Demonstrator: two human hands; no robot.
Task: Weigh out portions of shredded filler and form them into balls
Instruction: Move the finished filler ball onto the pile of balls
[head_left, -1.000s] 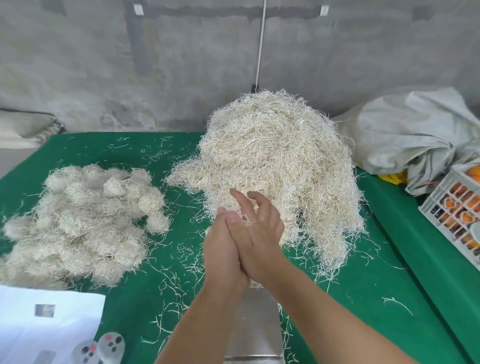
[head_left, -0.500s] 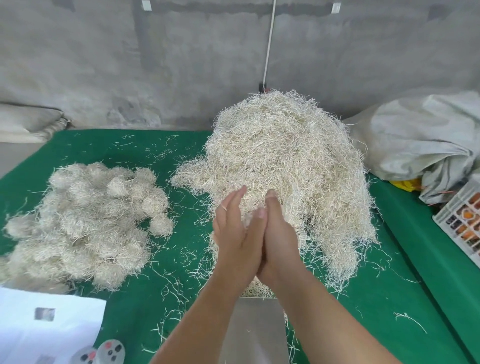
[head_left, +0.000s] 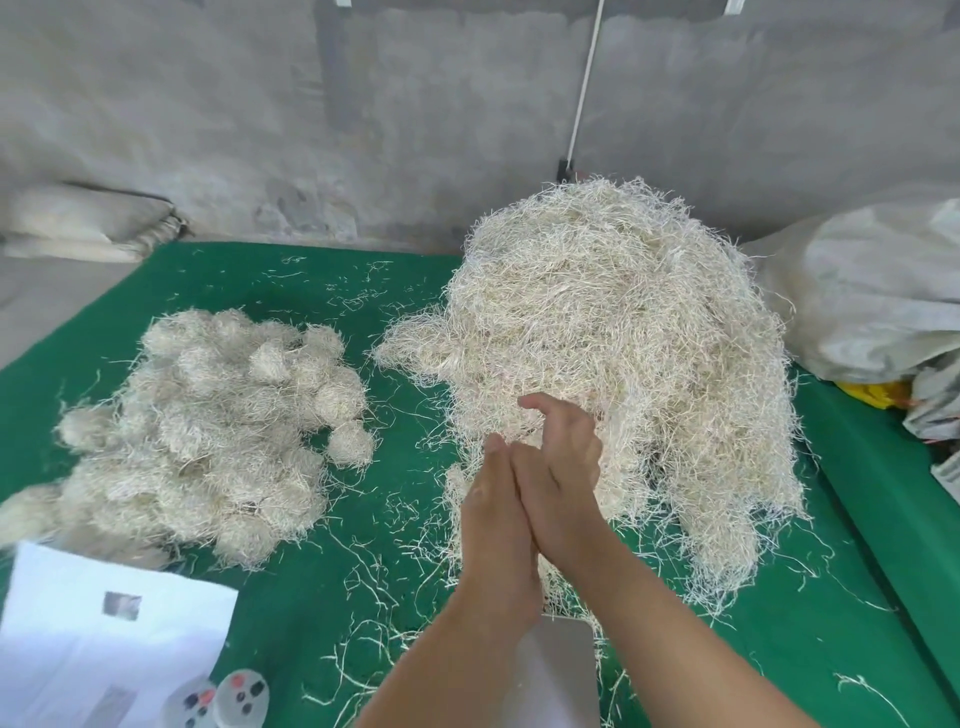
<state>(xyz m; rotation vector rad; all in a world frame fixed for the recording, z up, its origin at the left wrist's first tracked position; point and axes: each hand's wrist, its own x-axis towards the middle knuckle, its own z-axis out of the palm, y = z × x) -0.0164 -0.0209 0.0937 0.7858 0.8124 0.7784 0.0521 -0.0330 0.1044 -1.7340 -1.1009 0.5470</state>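
The portion being formed is hidden: my left hand (head_left: 498, 519) and right hand (head_left: 558, 467) are pressed palm to palm in front of the loose pile of shredded filler (head_left: 613, 353), and no fibre shows between them. I cannot tell from this view whether a portion is enclosed or how compact it is. The fingers of both hands lie fairly straight, the right hand set slightly ahead of the left, its index finger lifted away from the others.

I judge the step in hand to be rolling a portion between the palms. To do it well:

1. I keep the palms slightly cupped, so that the fibre rounds up instead of flattening.
2. I move the palms in opposed circles with light, even pressure; springy shreds will likely loosen if released too early.
3. I tuck stray ends inward before release.
4. I work over the worktop (head_left: 291, 613), so dropped strands join the litter already there.

The weighing surface, a pale metal platform (head_left: 563, 670), lies under my forearms; I take it for a scale, though no display is visible. Finished balls (head_left: 218, 431) are heaped to the left, well apart from the loose pile, and the completed ball belongs there. A white sheet of paper (head_left: 104, 639) lies at near left, and a grey sack (head_left: 872, 291) sits at far right.
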